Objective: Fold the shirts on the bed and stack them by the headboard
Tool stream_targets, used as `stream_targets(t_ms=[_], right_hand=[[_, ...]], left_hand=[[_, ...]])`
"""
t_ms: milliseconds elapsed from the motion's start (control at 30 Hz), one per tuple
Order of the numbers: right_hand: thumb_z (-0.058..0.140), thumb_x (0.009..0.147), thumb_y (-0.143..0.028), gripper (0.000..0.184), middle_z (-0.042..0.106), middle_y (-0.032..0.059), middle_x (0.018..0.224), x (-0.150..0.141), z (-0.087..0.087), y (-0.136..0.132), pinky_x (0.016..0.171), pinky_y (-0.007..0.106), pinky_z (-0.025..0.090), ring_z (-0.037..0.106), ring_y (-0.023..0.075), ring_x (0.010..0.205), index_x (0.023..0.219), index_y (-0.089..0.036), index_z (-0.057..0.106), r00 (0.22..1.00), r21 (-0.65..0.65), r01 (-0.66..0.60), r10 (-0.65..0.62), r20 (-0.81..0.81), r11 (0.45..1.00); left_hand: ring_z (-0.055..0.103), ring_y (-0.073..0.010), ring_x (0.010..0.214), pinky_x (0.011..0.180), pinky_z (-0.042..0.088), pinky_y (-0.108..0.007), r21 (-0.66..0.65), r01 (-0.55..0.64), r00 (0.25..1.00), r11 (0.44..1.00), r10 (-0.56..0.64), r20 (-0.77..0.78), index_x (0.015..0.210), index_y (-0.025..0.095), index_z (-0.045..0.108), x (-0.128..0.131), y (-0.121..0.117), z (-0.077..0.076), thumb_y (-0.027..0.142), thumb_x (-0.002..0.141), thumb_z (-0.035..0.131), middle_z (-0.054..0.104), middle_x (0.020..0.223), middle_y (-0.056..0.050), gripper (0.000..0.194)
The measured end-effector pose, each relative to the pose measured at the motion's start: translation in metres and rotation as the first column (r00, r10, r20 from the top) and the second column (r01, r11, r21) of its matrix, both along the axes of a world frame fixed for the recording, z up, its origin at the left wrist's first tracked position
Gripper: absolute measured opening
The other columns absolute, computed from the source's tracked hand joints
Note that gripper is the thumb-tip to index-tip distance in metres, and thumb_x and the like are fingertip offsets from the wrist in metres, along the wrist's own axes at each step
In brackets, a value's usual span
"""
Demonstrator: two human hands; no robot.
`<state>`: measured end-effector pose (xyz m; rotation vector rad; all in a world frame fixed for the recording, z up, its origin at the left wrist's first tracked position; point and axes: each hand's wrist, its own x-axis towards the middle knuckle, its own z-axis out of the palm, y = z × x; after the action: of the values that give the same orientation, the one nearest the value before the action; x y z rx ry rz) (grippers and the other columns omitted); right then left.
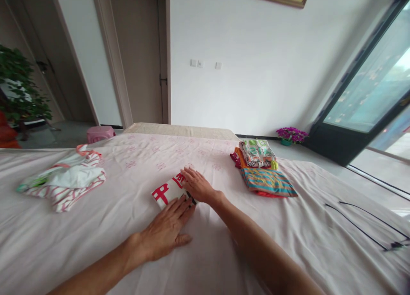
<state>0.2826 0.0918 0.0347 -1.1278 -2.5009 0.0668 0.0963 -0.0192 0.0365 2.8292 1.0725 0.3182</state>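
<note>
A small folded white cloth with red characters (166, 191) lies on the pale pink bed sheet (205, 252) in the middle. My left hand (166, 231) lies flat with fingers stretched out, its fingertips on the cloth's near edge. My right hand (198, 185) rests palm down on the cloth's right end, fingers extended and together. Neither hand grips anything.
A loose heap of striped pink and white clothes (67, 179) lies at the left. Two stacks of folded colourful garments (261, 169) sit at the right. A black cable (365, 226) crosses the sheet far right. Beyond the bed are a pink stool (100, 133), a potted plant (19, 86) and purple flowers (291, 135).
</note>
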Motion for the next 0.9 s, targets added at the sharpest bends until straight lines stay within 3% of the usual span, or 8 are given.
stream_targets(t_ms=[133, 200, 267, 367, 467, 600, 733, 900], right_hand=[[0.043, 0.100, -0.038, 0.053, 0.037, 0.0136, 0.155, -0.006, -0.023, 0.006, 0.117, 0.043, 0.026, 0.030, 0.0243, 0.145, 0.149, -0.020, 0.037, 0.994, -0.070, 0.103, -0.101, 0.033, 0.992], [0.046, 0.098, -0.043, 0.053, 0.044, 0.0156, 0.150, -0.006, -0.019, 0.010, 0.113, 0.043, 0.030, 0.037, 0.0262, 0.141, 0.145, -0.020, 0.041, 0.976, -0.152, 0.219, -0.217, 0.029, 0.964], [0.053, 0.093, -0.046, 0.052, 0.054, 0.0154, 0.140, -0.007, -0.009, 0.013, 0.106, 0.043, 0.038, 0.047, 0.0277, 0.132, 0.139, -0.022, 0.048, 0.951, -0.221, 0.308, -0.308, 0.035, 0.925], [0.062, 0.084, -0.052, 0.055, 0.063, 0.0120, 0.127, -0.009, 0.009, 0.014, 0.095, 0.039, 0.045, 0.056, 0.0282, 0.120, 0.131, -0.024, 0.054, 0.913, -0.282, 0.398, -0.407, 0.028, 0.873], [0.073, 0.070, -0.058, 0.057, 0.070, 0.0103, 0.107, -0.005, 0.023, 0.016, 0.081, 0.036, 0.049, 0.065, 0.0295, 0.103, 0.113, -0.021, 0.066, 0.890, -0.459, 0.417, -0.454, 0.034, 0.784], [0.083, 0.058, -0.049, 0.039, 0.069, 0.0035, 0.074, 0.004, 0.029, 0.014, 0.067, 0.032, 0.049, 0.068, 0.0258, 0.076, 0.081, -0.019, 0.072, 0.885, -0.717, 0.193, -0.434, -0.168, 0.670], [0.080, 0.063, -0.045, 0.033, 0.068, 0.0011, 0.070, 0.009, 0.027, 0.002, 0.065, 0.030, 0.051, 0.067, 0.0225, 0.073, 0.081, -0.018, 0.070, 0.791, -0.787, -0.078, -0.443, -0.422, 0.611], [0.079, 0.062, -0.046, 0.042, 0.069, 0.0012, 0.075, 0.036, 0.042, -0.005, 0.066, 0.031, 0.053, 0.067, 0.0214, 0.072, 0.089, -0.016, 0.066, 0.627, -0.720, -0.267, -0.453, -0.634, 0.641]], left_hand=[[0.023, -0.0284, 0.149, 0.120, 0.024, -0.051, 0.004, 0.036, 0.999, 0.999, -0.036, 0.025, 0.154, 0.025, 0.028, -0.006, -0.006, -0.007, 0.057, 0.094, 0.042, 0.029, 0.160, -0.009, 0.069], [0.033, -0.0246, 0.145, 0.119, 0.029, -0.047, -0.046, 0.059, 0.991, 0.997, -0.052, 0.126, 0.149, 0.028, 0.040, -0.011, -0.008, -0.003, 0.049, 0.097, 0.041, 0.040, 0.155, -0.006, 0.056], [0.046, -0.0198, 0.137, 0.116, 0.036, -0.040, -0.081, -0.007, 0.954, 0.997, 0.031, 0.298, 0.139, 0.027, 0.054, -0.017, -0.009, 0.001, 0.040, 0.100, 0.036, 0.055, 0.145, -0.005, 0.044], [0.060, -0.0182, 0.122, 0.107, 0.046, -0.033, -0.114, -0.214, 0.805, 0.970, 0.241, 0.543, 0.126, 0.022, 0.064, -0.027, -0.004, -0.002, 0.037, 0.101, 0.033, 0.066, 0.129, -0.007, 0.042], [0.064, -0.0199, 0.114, 0.101, 0.050, -0.033, -0.170, -0.353, 0.656, 0.920, 0.373, 0.656, 0.119, 0.019, 0.067, -0.038, 0.008, -0.008, 0.043, 0.099, 0.035, 0.070, 0.120, -0.008, 0.044], [0.064, -0.0212, 0.111, 0.101, 0.049, -0.034, -0.286, -0.426, 0.517, 0.858, 0.490, 0.702, 0.114, 0.017, 0.067, -0.048, 0.021, -0.010, 0.051, 0.096, 0.036, 0.071, 0.117, -0.009, 0.049], [0.064, -0.0228, 0.112, 0.100, 0.049, -0.032, -0.355, -0.455, 0.448, 0.817, 0.554, 0.702, 0.110, 0.017, 0.067, -0.052, 0.025, -0.011, 0.057, 0.093, 0.037, 0.072, 0.116, -0.008, 0.052], [0.064, -0.0228, 0.112, 0.104, 0.046, -0.033, -0.378, -0.478, 0.463, 0.793, 0.593, 0.659, 0.106, 0.021, 0.068, -0.055, 0.028, -0.016, 0.059, 0.090, 0.039, 0.072, 0.115, -0.006, 0.051]])
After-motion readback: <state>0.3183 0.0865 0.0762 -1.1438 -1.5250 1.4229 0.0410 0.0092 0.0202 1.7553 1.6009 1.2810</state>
